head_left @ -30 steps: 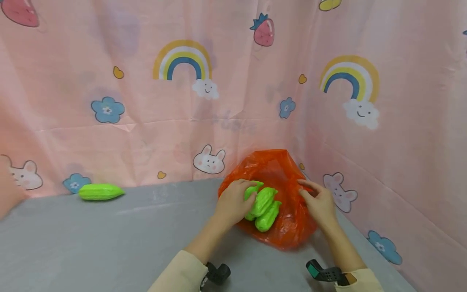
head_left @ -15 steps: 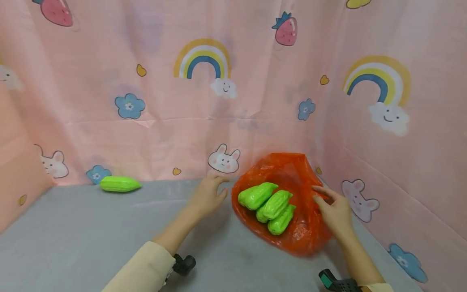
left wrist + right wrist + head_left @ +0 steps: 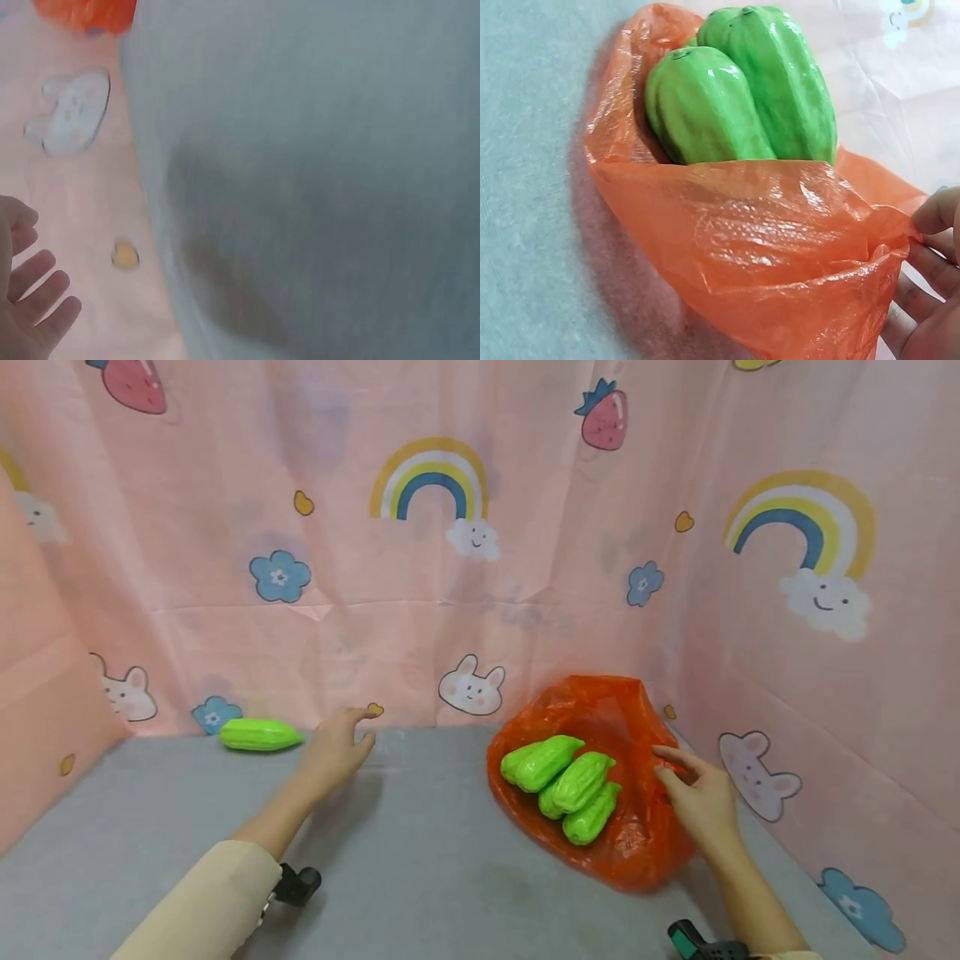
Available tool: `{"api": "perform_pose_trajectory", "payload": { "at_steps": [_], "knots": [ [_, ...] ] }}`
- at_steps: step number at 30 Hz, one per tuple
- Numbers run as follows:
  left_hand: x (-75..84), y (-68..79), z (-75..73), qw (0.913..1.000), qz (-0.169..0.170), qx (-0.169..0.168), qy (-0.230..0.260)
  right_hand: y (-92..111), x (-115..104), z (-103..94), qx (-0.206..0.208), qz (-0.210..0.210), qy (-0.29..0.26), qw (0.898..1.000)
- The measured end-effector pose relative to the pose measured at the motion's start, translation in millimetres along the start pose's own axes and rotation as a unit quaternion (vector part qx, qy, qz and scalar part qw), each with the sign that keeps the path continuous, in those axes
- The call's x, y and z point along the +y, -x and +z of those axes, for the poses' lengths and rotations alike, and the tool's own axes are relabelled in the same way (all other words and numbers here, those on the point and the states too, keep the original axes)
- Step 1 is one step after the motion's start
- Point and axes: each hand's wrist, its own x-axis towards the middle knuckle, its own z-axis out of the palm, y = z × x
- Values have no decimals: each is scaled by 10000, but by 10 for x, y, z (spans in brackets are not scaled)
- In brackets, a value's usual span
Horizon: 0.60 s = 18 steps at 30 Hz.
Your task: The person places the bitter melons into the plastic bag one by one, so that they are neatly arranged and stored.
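Observation:
An orange-red plastic bag (image 3: 637,856) lies with its mouth spread wide on the right of the table. Several bright green ridged gourds (image 3: 581,781) are heaped inside it; the right wrist view shows their glossy ribbed skin. My right hand (image 3: 708,802) pinches the bag's right edge between thumb and fingers. Another green gourd (image 3: 260,735) lies alone at the back left of the table. Just to its right is my left hand (image 3: 333,750), above the table and holding nothing. In the left wrist view this hand's fingers (image 3: 46,304) are loosely bent and apart.
A grey cloth-covered table (image 3: 442,860) stretches between the lone gourd and the bag. Pink printed curtain (image 3: 525,568) hangs along the back and both sides, close behind the bag and the lone gourd. Each wrist wears a black strapped device (image 3: 297,885).
My left hand has let go of a gourd in the bag, come out, and moved left to near the lone gourd. My right hand keeps its hold on the bag. The view has turned left.

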Motion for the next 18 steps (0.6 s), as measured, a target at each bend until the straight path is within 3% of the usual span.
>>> {"api": "perform_pose_trajectory", "payload": {
  "at_steps": [5,11,18],
  "knots": [
    [-227,-12,-161,9990,-338,-98,-269,-9,24,-3,-55,77,46,9999],
    [-489,6,-272,9988,144,-180,-437,-4,27,-6,-34,106,90,9999],
    [-775,-20,-340,9978,144,-312,-566,-4,4,-11,75,45,155,9998]
  ]
}}
